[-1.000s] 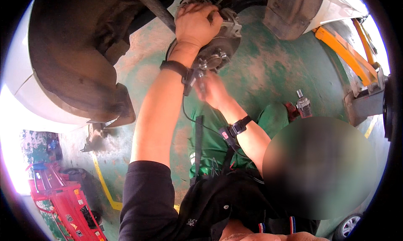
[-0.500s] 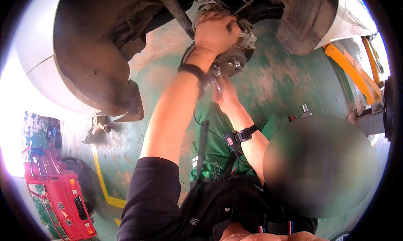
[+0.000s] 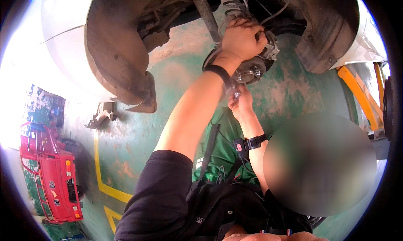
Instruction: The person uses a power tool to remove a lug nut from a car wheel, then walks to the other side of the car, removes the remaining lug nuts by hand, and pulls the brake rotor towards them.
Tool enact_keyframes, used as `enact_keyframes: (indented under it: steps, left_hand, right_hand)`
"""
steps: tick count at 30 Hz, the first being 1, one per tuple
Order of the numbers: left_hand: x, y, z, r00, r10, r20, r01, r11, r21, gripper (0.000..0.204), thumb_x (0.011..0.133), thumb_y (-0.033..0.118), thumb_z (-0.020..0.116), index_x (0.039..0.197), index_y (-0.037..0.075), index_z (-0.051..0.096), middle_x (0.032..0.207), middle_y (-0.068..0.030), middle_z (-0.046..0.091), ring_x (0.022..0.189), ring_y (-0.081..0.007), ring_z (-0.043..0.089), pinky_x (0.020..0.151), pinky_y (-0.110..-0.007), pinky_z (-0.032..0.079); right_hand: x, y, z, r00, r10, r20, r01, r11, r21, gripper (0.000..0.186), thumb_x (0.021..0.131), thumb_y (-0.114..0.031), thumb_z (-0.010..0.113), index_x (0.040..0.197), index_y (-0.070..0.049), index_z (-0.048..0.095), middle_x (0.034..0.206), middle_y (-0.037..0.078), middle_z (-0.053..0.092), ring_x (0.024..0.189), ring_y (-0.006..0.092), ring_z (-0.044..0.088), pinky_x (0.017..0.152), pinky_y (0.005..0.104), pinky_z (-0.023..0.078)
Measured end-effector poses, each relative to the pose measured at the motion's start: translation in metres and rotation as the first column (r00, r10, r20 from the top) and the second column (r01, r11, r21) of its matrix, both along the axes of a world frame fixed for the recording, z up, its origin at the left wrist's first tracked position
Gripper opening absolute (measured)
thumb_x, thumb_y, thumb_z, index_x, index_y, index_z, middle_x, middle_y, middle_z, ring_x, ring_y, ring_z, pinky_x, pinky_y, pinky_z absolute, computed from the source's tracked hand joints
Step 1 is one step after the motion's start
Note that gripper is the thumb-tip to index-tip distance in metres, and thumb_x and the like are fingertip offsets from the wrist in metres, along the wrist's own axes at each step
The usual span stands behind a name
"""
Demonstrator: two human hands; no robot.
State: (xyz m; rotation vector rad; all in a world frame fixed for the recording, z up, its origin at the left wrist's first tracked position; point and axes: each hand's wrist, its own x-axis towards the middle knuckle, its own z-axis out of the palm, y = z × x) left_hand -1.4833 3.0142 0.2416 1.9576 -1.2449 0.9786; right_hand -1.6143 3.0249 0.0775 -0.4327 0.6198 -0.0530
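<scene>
My left hand [image 3: 243, 39] is closed over the top of the wheel hub and brake assembly [image 3: 250, 74], its fingers curled behind the upper edge, just below the coil spring [image 3: 236, 5]. Below the hub's round centre with its wheel studs, my right hand [image 3: 242, 102] is closed around a small shiny metal piece [image 3: 236, 93]. Blur and the left wrist partly cover that piece, so its exact kind cannot be made out. My left forearm crosses in front of the assembly's left side.
A dark wheel-arch liner [image 3: 119, 60] and white bodywork [image 3: 67, 47] hang at the left. At the right stand yellow lift arms [image 3: 359, 98]. A loose metal part [image 3: 102, 115] lies on the green floor [image 3: 126, 144], and a red three-wheeled vehicle [image 3: 52, 178] stands far left.
The whole scene has shifted right and slightly down in the picture as my head moved. My left hand keeps its place on the assembly; my right hand stays just below the hub.
</scene>
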Motion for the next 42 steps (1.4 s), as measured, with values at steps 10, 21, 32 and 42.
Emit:
enact_keyframes:
  steps: [10,21,32,42]
  left_hand:
    - [0.0,0.005,0.001,1.0,0.025,-0.014,-0.025,0.999,0.028,0.025,0.086,0.03,0.06,0.094,0.016,0.079,0.099,-0.0056,0.076,0.1,-0.027,0.068,0.098,-0.041,0.048]
    - [0.004,-0.003,-0.003,1.0,-0.005,-0.016,0.005,1.0,-0.002,0.023,0.082,0.03,0.061,0.09,0.016,0.078,0.097,-0.0051,0.076,0.102,-0.027,0.067,0.1,-0.041,0.046]
    - [0.004,0.002,-0.001,1.0,0.015,0.025,-0.016,0.999,0.044,0.024,0.084,0.029,0.06,0.091,0.016,0.079,0.1,-0.003,0.076,0.101,-0.0263,0.068,0.101,-0.04,0.046]
    - [0.009,0.0,-0.004,0.998,0.009,0.065,-0.011,1.0,0.022,0.024,0.085,0.029,0.06,0.092,0.017,0.079,0.095,-0.0053,0.076,0.096,-0.0279,0.069,0.099,-0.04,0.048]
  right_hand:
    - [-0.006,0.007,0.022,0.991,0.119,0.057,-0.115,0.992,-0.058,0.03,0.104,-0.037,0.05,0.089,-0.012,0.056,0.071,-0.001,0.056,0.056,0.0077,0.048,0.046,0.0218,0.035]
    - [0.002,0.0,-0.01,0.968,0.136,0.211,-0.109,0.985,-0.134,0.035,0.106,-0.041,0.048,0.096,-0.01,0.06,0.075,0.0,0.059,0.059,0.0098,0.053,0.047,0.0241,0.038]
    - [-0.005,0.008,0.0,0.982,0.145,0.122,-0.136,0.988,-0.078,0.036,0.106,-0.042,0.047,0.093,-0.011,0.06,0.08,-0.001,0.059,0.066,0.0077,0.051,0.052,0.0241,0.04]
    - [0.004,0.009,0.003,0.994,0.069,0.083,-0.059,0.992,-0.115,0.036,0.107,-0.04,0.045,0.095,-0.01,0.061,0.079,0.0,0.059,0.062,0.0087,0.05,0.053,0.0257,0.04]
